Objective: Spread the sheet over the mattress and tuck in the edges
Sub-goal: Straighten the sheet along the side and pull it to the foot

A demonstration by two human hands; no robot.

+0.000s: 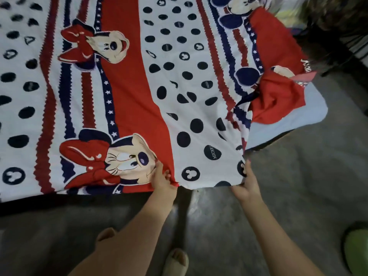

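Near edge of the sheet (123, 108) is pinched by left hand (162, 179) and right hand (247, 185), fingers clenched on the hem. Cotton-like printed cloth is laid over most of the mattress (288, 124). Risk judged: the bunched red fold (276, 100) at the bare corner could be dragged further off by an uneven pull.

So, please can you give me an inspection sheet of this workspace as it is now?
Surface: mattress, pale blue, right corner bare.
Job's things: sheet spread flat, bunched at the right corner, near edge untucked.
Clutter: green object on the floor.
Grippers: left hand and right hand both grip the sheet's near edge.
Cables: nothing seen.
Surroundings: grey floor, sandalled foot, dark blurred items at top right.
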